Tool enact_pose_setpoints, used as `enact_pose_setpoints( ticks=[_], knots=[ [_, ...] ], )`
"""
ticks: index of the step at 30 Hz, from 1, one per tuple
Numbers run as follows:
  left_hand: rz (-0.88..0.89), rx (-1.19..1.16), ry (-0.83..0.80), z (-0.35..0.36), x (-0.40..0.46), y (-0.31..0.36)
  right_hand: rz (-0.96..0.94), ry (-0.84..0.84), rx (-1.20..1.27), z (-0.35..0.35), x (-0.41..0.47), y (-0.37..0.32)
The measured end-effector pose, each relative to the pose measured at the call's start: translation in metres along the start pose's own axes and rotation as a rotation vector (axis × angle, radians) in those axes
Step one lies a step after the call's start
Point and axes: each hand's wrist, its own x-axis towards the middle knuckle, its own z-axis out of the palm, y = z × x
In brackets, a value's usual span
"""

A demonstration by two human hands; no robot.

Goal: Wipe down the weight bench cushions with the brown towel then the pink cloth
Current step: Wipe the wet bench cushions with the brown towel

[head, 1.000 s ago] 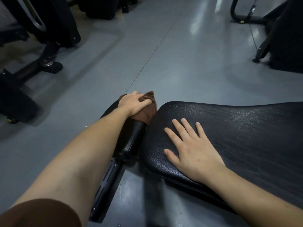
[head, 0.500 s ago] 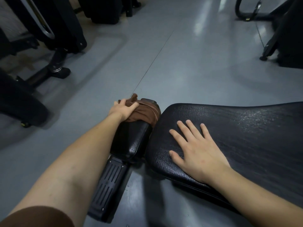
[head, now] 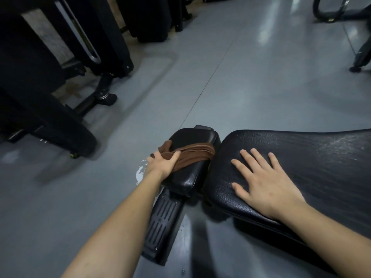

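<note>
The brown towel (head: 192,155) lies stretched across the small black seat cushion (head: 192,137) of the weight bench. My left hand (head: 161,164) grips the towel's left end at the cushion's left edge. To the right, the large black back cushion (head: 301,157) has a cracked, shiny surface. My right hand (head: 265,181) rests flat on its near left part, fingers spread, holding nothing. No pink cloth is in view.
A black slotted frame piece (head: 162,223) sticks out below the seat cushion. Dark gym machines (head: 50,87) stand at the left and back, another machine's base (head: 359,57) at the far right. Grey floor (head: 251,87) lies beyond the bench, with a white scuff (head: 140,173) by my left wrist.
My left hand has pulled the towel from the far end of the small cushion toward me and to the left. The right hand stays planted on the large cushion.
</note>
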Motion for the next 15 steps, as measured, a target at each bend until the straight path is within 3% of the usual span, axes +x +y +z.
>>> enact_pose_setpoints(
  ticks=[10,15],
  knots=[
    [-0.071,-0.03,-0.014,0.006,-0.005,-0.004,-0.005,-0.022,0.002,-0.002,0.0,0.001],
    [0.034,-0.069,0.01,0.005,0.014,0.004,-0.017,-0.027,0.008,-0.002,0.001,0.001]
  ],
)
